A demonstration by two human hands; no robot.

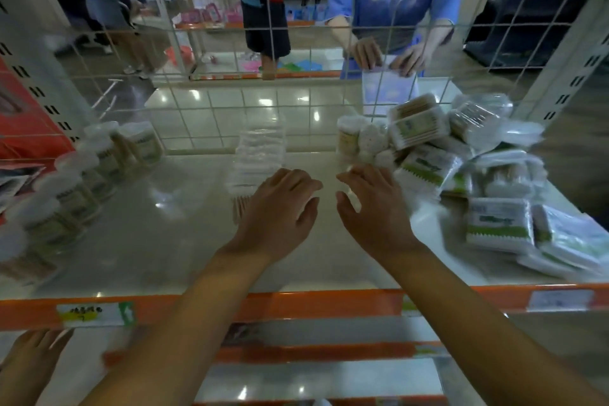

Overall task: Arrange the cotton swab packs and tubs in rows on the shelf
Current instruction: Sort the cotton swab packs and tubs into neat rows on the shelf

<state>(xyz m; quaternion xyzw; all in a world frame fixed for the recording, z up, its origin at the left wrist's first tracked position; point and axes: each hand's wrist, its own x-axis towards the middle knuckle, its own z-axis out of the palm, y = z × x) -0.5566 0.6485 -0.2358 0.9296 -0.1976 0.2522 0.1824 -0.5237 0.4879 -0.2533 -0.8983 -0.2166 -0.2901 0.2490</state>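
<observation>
A row of round cotton swab tubs (82, 175) runs along the left side of the white shelf (171, 241). A clear plastic swab box (258, 155) stands mid-shelf, just beyond my left hand (280, 208). Flat swab packs with green labels (499, 224) lie in a loose heap on the right, with several more packs and small tubs (412, 128) piled behind them. My right hand (372, 204) hovers beside that heap. Both hands are palm down over the shelf with fingers spread and hold nothing.
A white wire grid (296, 43) closes the back of the shelf. Behind it a person in blue holds a white pack (389, 86). The orange front rail (296, 303) carries price labels. Another person's hand (29, 356) is at the lower left.
</observation>
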